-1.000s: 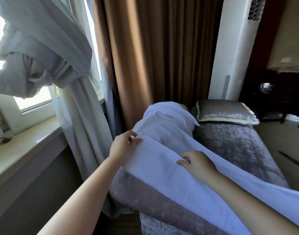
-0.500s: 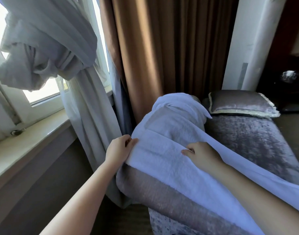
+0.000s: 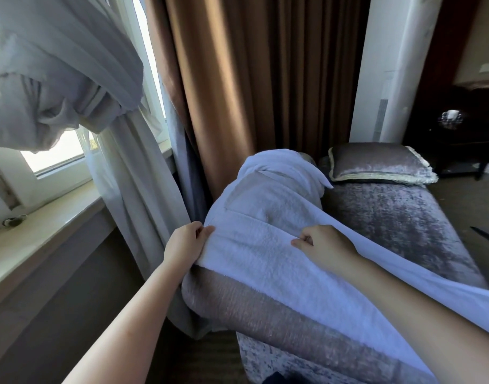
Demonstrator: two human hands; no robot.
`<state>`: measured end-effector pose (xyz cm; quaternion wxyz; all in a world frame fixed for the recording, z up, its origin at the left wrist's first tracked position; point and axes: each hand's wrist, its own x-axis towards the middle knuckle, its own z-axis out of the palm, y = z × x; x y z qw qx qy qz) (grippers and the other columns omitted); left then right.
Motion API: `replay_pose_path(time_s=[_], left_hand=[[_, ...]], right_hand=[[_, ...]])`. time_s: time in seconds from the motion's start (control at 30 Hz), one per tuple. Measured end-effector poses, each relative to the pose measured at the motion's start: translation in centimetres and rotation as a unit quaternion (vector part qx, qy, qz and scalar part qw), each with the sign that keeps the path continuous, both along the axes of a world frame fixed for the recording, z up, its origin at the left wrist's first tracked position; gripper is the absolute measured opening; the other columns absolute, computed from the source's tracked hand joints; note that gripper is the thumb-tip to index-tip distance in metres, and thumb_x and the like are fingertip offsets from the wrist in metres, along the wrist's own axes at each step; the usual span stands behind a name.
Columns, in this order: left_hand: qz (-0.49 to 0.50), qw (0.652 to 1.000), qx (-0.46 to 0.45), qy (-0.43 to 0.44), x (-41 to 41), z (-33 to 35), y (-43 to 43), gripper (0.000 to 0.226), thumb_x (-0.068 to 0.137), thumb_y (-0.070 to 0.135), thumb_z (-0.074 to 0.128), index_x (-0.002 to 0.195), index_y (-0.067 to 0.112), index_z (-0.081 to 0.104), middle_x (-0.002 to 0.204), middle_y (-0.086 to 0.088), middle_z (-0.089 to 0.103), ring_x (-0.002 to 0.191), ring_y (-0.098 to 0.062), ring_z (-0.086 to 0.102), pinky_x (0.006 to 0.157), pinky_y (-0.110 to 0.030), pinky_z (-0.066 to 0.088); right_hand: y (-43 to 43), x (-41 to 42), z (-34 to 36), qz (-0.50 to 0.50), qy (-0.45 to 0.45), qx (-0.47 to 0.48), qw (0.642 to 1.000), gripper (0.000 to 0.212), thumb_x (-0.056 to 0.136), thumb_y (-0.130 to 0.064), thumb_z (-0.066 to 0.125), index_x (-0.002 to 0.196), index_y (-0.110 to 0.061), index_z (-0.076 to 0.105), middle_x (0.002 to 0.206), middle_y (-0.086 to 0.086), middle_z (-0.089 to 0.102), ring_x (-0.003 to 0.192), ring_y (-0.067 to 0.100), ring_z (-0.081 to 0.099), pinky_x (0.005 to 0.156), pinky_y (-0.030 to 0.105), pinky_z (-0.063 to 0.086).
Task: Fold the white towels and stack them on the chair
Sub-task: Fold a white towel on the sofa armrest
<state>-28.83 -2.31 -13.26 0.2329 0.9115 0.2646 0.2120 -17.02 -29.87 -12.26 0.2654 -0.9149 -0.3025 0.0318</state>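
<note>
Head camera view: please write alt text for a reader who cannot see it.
Two bare hands hold a white towel spread over the arm of a grey velvet chair: the left hand pinches its edge, the right hand grips a fold. A grey cushion lies on the seat; a brown curtain hangs behind.

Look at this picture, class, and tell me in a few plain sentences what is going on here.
A person is working on a white towel laid over the padded arm of a grey velvet chair. The left hand pinches the towel's left corner, and the right hand pinches its top edge further right. The towel runs off the picture at the lower right. A second towel lies draped further along the arm, near a cushion on the seat.
</note>
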Motion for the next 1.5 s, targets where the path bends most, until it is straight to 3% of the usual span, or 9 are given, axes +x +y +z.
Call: replay_pose_path(time_s=[0.2, 0.5, 0.67, 0.87, 0.97, 1.07, 1.27, 1.4, 1.5], left_hand=[[-0.011, 1.0, -0.005, 0.026, -0.7, 0.2, 0.4, 0.037, 0.099, 0.043, 0.047, 0.071, 0.019, 0.054, 0.065, 0.001, 0.059, 0.056, -0.016, 0.054, 0.056, -0.032, 0.043], [-0.014, 0.983, 0.181, -0.041, -0.4, 1.0, -2.5, 0.02, 0.093, 0.03, 0.058, 0.108, 0.015, 0.057, 0.104, 0.002, 0.058, 0.098, -0.023, 0.049, 0.075, -0.035, 0.04], [0.107, 0.994, 0.017, -0.015, -1.2, 0.1, -3.5, 0.025, 0.098, 0.031, 0.047, 0.092, 0.007, 0.05, 0.098, -0.008, 0.057, 0.082, -0.026, 0.05, 0.069, -0.036, 0.038], [0.118, 0.992, -0.036, -0.024, -1.7, -0.3, -2.7, 0.028, 0.101, 0.027, 0.041, 0.087, 0.004, 0.049, 0.088, -0.011, 0.058, 0.077, -0.027, 0.048, 0.065, -0.035, 0.034], [0.118, 0.993, -0.014, 0.018, -2.0, -0.4, -2.5, 0.028, 0.101, 0.03, 0.041, 0.089, 0.006, 0.049, 0.092, -0.011, 0.059, 0.083, -0.031, 0.051, 0.07, -0.038, 0.038], [0.119, 0.984, 0.134, -0.005, -2.1, -0.3, -3.2, 0.022, 0.096, 0.026, 0.055, 0.097, 0.004, 0.054, 0.1, -0.016, 0.06, 0.094, -0.037, 0.053, 0.078, -0.045, 0.04], [-0.178, 0.919, 0.303, -0.18, 0.9, 1.0, -12.8, 0.02, 0.087, 0.023, 0.046, 0.084, 0.012, 0.062, 0.083, -0.005, 0.062, 0.072, -0.03, 0.056, 0.057, -0.037, 0.042], [-0.377, 0.873, 0.271, -0.152, 3.4, -1.0, -22.0, 0.021, 0.087, 0.025, 0.046, 0.092, 0.017, 0.065, 0.091, 0.002, 0.065, 0.081, -0.022, 0.058, 0.065, -0.034, 0.046], [-0.445, 0.847, 0.252, -0.144, 5.0, -2.2, -27.1, 0.023, 0.09, 0.029, 0.047, 0.097, 0.018, 0.066, 0.096, 0.005, 0.065, 0.085, -0.017, 0.056, 0.073, -0.031, 0.042]], right_hand=[[0.1, -0.7, -0.2, -0.004, -0.024, -0.015, 1.0, 0.039, 0.096, -0.042, 0.054, 0.073, -0.011, 0.055, 0.063, -0.002, 0.048, 0.057, 0.013, 0.045, 0.053, 0.029, 0.031], [-2.3, -1.3, 0.3, -0.011, -0.081, -0.052, 0.995, 0.027, 0.096, -0.042, 0.053, 0.086, -0.017, 0.061, 0.075, -0.005, 0.056, 0.074, 0.014, 0.055, 0.058, 0.029, 0.038], [-3.9, -2.0, -0.4, -0.006, -0.104, -0.062, 0.993, 0.029, 0.1, -0.035, 0.048, 0.086, -0.011, 0.058, 0.081, 0.003, 0.059, 0.077, 0.021, 0.057, 0.059, 0.032, 0.037], [-3.9, -2.5, -0.4, -0.011, -0.131, -0.032, 0.991, 0.028, 0.101, -0.034, 0.045, 0.08, -0.015, 0.048, 0.071, -0.003, 0.046, 0.074, 0.021, 0.052, 0.055, 0.033, 0.032], [-3.8, -2.4, -0.9, -0.019, -0.119, -0.045, 0.992, 0.031, 0.101, -0.037, 0.045, 0.075, -0.019, 0.044, 0.067, -0.006, 0.042, 0.071, 0.018, 0.049, 0.049, 0.029, 0.025], [-4.0, -2.2, -1.2, -0.023, -0.118, -0.047, 0.992, 0.03, 0.101, -0.039, 0.045, 0.079, -0.018, 0.048, 0.071, -0.005, 0.048, 0.074, 0.019, 0.051, 0.05, 0.03, 0.027], [-8.5, -3.8, -1.0, -0.042, -0.214, -0.094, 0.971, 0.018, 0.099, -0.031, 0.048, 0.102, -0.016, 0.058, 0.096, 0.001, 0.06, 0.08, 0.02, 0.053, 0.055, 0.031, 0.03], [-14.1, -6.3, -2.5, -0.096, -0.302, -0.112, 0.942, 0.028, 0.055, -0.011, 0.086, 0.066, -0.016, 0.06, 0.058, -0.001, 0.053, 0.053, 0.022, 0.056, 0.04, 0.027, 0.034], [-19.3, -7.8, -3.8, -0.139, -0.335, -0.139, 0.921, 0.038, 0.038, -0.004, 0.084, 0.061, -0.016, 0.058, 0.055, -0.001, 0.05, 0.05, 0.022, 0.054, 0.041, 0.026, 0.034]])
